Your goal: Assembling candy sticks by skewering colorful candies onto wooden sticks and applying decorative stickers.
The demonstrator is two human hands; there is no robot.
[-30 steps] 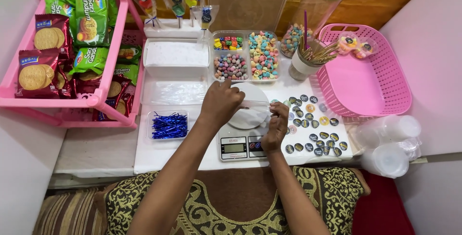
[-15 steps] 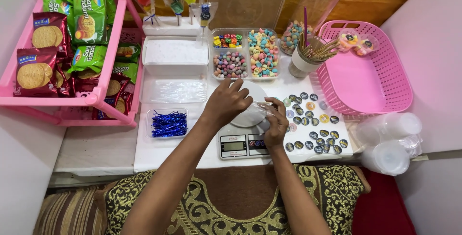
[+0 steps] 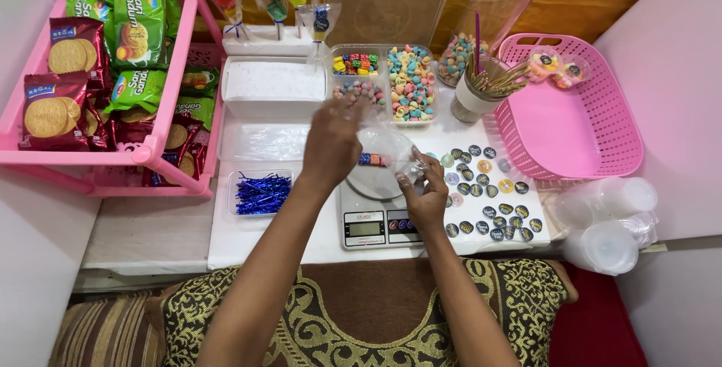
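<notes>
A divided tray of coloured candies [image 3: 383,81] sits at the desk's [image 3: 301,239] back edge, a pink basket [image 3: 571,111] at its right edge, round stickers [image 3: 489,194] beside a kitchen scale [image 3: 376,213]. Above the scale, a clear plastic bag [image 3: 387,153] lies roughly left to right, candies inside. The left hand [image 3: 331,145] pinches its left end; the right hand [image 3: 425,190], fingers curled, grips its right end.

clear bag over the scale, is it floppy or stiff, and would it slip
The clear bag looks thin and crinkly, so probably floppy and very light. Both the left hand and right hand grip it, suggesting it sags alone. Its glossy film may be slippery.
</notes>
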